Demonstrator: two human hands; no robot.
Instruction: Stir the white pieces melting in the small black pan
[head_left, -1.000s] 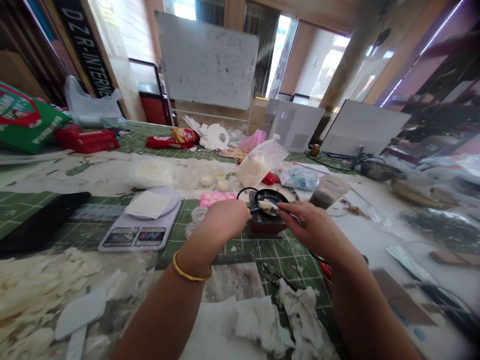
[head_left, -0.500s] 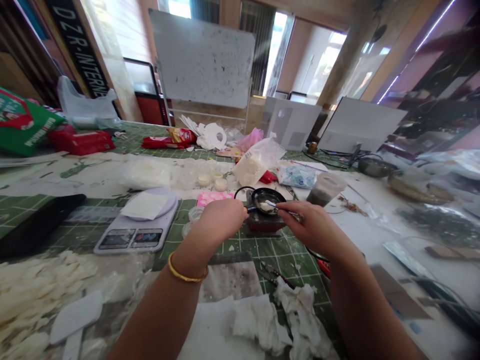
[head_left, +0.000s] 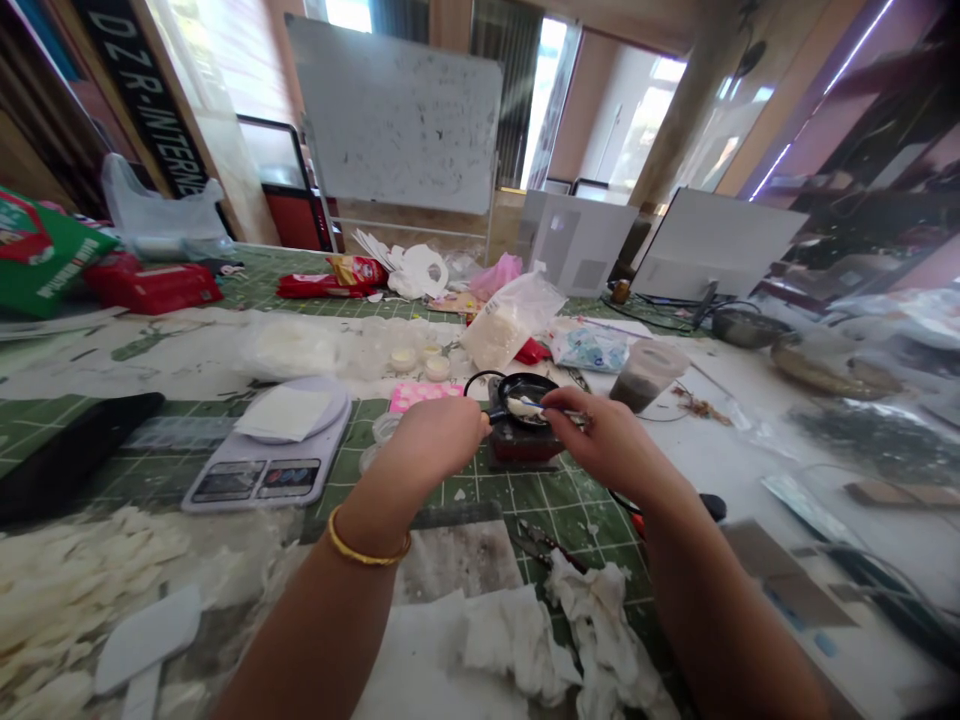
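Note:
My left hand (head_left: 439, 440), with a gold bangle on the wrist, is closed round the handle of a small black frying pan (head_left: 534, 385). Beneath the pan is a dark red, box-like small stove (head_left: 521, 450). White, wax-like pieces (head_left: 520, 407) lie inside the pan. Between the fingers of my right hand (head_left: 607, 440) is a thin bluish stick (head_left: 536, 405), its tip in the pan at the white pieces. The exact kind of stick is too small to tell. A pink mould (head_left: 424, 395) and clear cups (head_left: 385, 428) are close to my left hand.
A kitchen scale (head_left: 262, 480) bearing white paper (head_left: 283, 412) stands left. Nearer are white flakes (head_left: 112, 560) and a white spatula (head_left: 154, 635). Crumpled tissue (head_left: 592, 620) and pliers (head_left: 544, 545) lie in front. A plastic cup (head_left: 649, 375) stands right of the pan.
The view has shifted slightly. My right hand has moved the stick a little to the left in the pan, shifting the white pieces. My left hand keeps its grip on the handle.

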